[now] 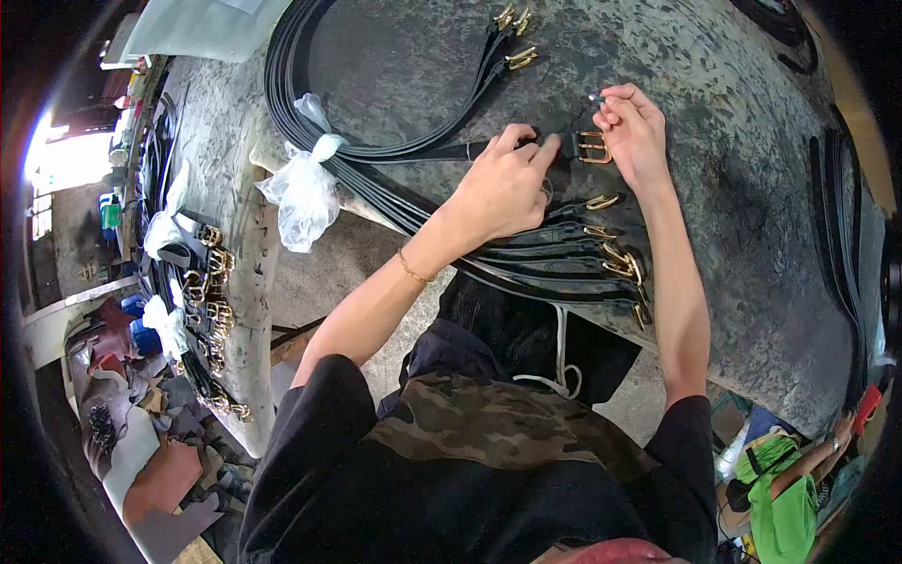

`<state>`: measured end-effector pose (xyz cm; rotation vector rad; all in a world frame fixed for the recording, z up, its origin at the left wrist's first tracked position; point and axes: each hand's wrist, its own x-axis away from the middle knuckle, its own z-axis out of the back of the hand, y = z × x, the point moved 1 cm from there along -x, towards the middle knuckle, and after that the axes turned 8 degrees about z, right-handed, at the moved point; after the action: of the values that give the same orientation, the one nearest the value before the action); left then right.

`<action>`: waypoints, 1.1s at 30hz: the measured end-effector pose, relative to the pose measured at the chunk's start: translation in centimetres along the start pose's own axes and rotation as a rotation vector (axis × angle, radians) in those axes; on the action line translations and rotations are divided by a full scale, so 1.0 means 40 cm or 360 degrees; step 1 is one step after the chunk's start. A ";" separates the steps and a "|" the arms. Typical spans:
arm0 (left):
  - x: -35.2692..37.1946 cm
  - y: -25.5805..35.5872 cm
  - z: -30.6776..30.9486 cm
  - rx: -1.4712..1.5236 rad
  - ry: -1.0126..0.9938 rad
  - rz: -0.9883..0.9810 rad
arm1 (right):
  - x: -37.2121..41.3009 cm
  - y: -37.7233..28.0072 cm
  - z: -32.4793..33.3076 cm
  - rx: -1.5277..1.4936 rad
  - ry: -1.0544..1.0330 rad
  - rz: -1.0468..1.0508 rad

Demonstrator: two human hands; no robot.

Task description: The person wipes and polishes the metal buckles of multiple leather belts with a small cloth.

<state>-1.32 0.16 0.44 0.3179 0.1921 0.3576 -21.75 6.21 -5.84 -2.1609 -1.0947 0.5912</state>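
Observation:
My left hand [507, 183] is over a black belt on the worktable, its fingers bent and pressing on the strap close to the buckle end. Just past those fingers lies the belt's gold buckle [593, 148]. My right hand [635, 136] is raised beside the buckle, thumb and fingers pinched together. A small dark thing with a shiny tip [595, 97] sticks out of that pinch; its kind is too small to tell. Below my left hand, several black belts [526, 273] lie side by side with gold buckles [620, 263] pointing right.
A looped bundle of belts [282, 66], tied with clear plastic [305, 188], spans the worktable [752, 235]. More buckled belts [202, 310] lie on a left-hand surface. Leather scraps [164, 479] are piled below. Straps [836, 226] hang at right, near another person's arm [808, 465].

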 end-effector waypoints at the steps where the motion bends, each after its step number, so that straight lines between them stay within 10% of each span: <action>1: 0.006 -0.007 -0.007 0.0059 0.0056 0.0055 | -0.001 0.000 -0.001 0.0009 0.0023 -0.0008; 23: -0.024 -0.042 -0.025 0.0026 0.0285 0.0106 | -0.002 -0.001 0.003 -0.0001 -0.0058 0.0035; 33: 0.009 -0.043 -0.009 0.0263 0.0244 0.0054 | 0.027 -0.009 -0.054 0.1026 -0.0311 0.0077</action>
<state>-0.56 -1.13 -0.52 0.4577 0.3680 0.4006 -19.98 6.54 -4.21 -1.5926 -0.7995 1.0328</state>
